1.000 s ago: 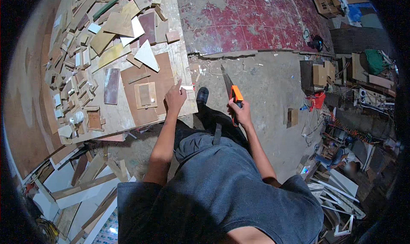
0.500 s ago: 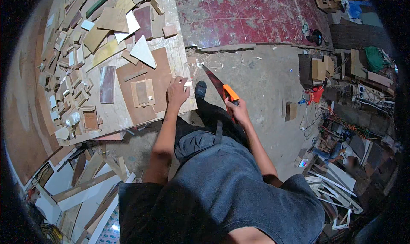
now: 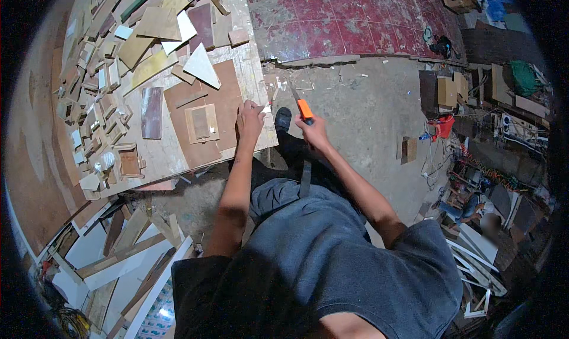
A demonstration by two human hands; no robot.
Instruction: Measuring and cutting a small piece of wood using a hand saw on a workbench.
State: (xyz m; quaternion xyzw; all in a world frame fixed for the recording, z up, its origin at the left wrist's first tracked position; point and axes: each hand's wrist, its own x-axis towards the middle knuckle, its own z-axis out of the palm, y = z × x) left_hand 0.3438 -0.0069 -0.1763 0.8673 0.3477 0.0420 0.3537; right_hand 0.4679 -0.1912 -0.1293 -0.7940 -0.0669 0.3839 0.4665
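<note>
The orange-handled saw (image 3: 304, 109) points forward-left; a small white piece (image 3: 267, 109) sits at the table edge (image 3: 255, 81).

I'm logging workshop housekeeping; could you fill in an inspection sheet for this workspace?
Surface: pale wooden workbench; brown rectangular board on it.
Job's things: orange-and-black metal-bladed handsaw; small white piece at the bench edge.
Clutter: mixed wood offcuts strewn over the bench's left side.
Grips: left grip beside the white piece, contact unclear; right grip closed around the handsaw.
Cables: thin white cable and coiled orange cord or hose at right.
Surroundings: worn red tiled floor ahead; another person at lower right.
</note>
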